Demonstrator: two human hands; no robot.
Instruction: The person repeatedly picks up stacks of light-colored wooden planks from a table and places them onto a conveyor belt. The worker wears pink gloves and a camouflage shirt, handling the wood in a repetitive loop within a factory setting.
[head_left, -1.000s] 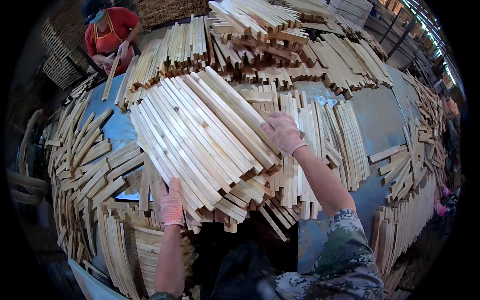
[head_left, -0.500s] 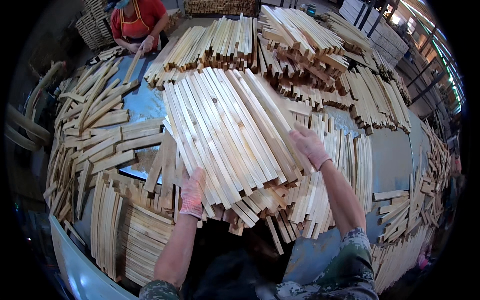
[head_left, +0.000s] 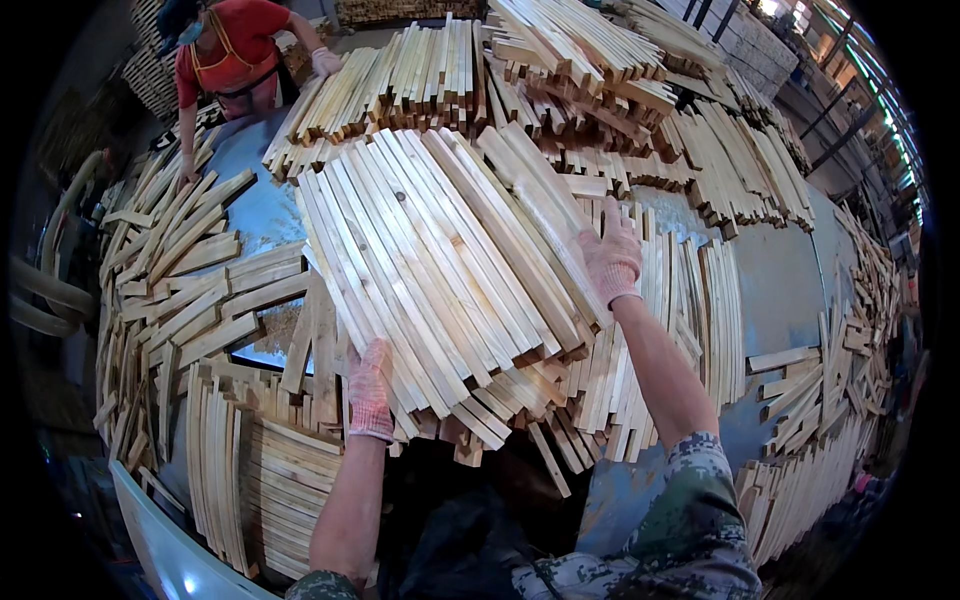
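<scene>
We held a wide bundle of pale wooden slats (head_left: pixel 440 270) raised and tilted over the blue worktop (head_left: pixel 770 290). Left hand (head_left: pixel 370 392), in a pink knit glove, gripped the bundle's near left edge, fingers clenched on the slats. Right hand (head_left: pixel 610 258), gloved alike, clasped the right edge. Loose slat piles (head_left: pixel 180 270) lay all around. Another person in a red shirt (head_left: pixel 232 50) stood at the far left corner.
</scene>
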